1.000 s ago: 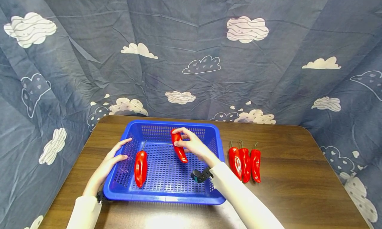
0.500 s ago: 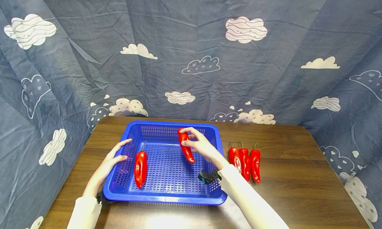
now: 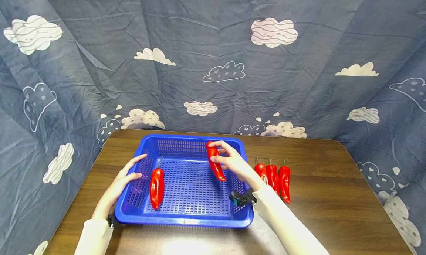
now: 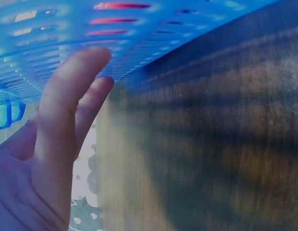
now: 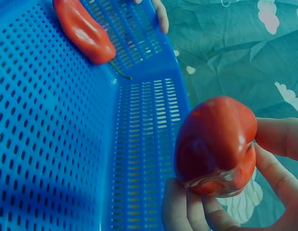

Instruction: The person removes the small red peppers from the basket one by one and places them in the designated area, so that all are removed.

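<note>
My right hand (image 3: 235, 165) holds a long red pepper (image 3: 216, 164) between thumb and fingers above the right part of a blue perforated basket (image 3: 183, 221). The pepper tilts, its tip pointing down toward me; the right wrist view shows its broad end (image 5: 216, 139) close up. At the basket's left side my left hand (image 3: 117, 186) grips the rim, some fingertips over the edge and other fingers (image 4: 60, 106) along the outside wall. Another red pepper (image 3: 156, 188) with a green stem lies inside, near the left wall.
Three red peppers (image 3: 273, 175) with green stems lie side by side on the wooden table (image 3: 332, 196) right of the basket, partly behind the right forearm. A dark cloth with cloud prints (image 3: 186, 37) hangs behind the table.
My right hand has moved steadily to the right inside the basket area, carrying the pepper with it. The left hand, the basket and the other peppers have stayed in place.
</note>
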Tool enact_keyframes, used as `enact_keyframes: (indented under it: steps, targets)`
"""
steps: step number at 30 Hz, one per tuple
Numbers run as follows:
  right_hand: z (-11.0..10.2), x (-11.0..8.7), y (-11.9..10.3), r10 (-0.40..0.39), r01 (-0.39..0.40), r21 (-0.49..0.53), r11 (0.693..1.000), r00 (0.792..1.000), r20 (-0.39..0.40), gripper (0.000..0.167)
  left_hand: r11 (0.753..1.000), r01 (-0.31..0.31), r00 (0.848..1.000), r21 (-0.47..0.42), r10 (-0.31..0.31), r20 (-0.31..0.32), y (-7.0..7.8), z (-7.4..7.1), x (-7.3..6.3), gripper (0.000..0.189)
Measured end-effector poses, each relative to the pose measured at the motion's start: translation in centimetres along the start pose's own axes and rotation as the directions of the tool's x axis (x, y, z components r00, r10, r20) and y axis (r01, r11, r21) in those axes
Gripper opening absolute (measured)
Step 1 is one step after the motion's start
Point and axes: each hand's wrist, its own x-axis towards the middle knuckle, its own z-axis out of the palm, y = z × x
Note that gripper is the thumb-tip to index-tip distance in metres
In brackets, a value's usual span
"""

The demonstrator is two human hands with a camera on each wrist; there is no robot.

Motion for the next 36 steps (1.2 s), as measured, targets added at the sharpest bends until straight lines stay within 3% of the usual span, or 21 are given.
enact_keyframes:
  steps: [11,24,36]
  targets:
    - [-1.6,-0.8,-0.1,-0.015,0.013,-0.042,0.999,0.999,-0.029,0.039,1.0,0.021,1.0,-0.013,-0.021,0.006,0.2,0.0,0.1,0.057]
    - [-3.2,-1.9,0.0,0.027,-0.03,-0.036,0.999,0.997,-0.069,0.041,0.997,0.06,0.998,-0.05,-0.06,0.013,0.4,0.2,0.0,0.057]
    - [-4.9,-3.3,0.1,0.035,-0.04,-0.048,0.998,0.995,-0.094,0.043,0.999,0.033,0.999,-0.022,-0.033,0.007,0.4,0.1,-0.1,0.057]
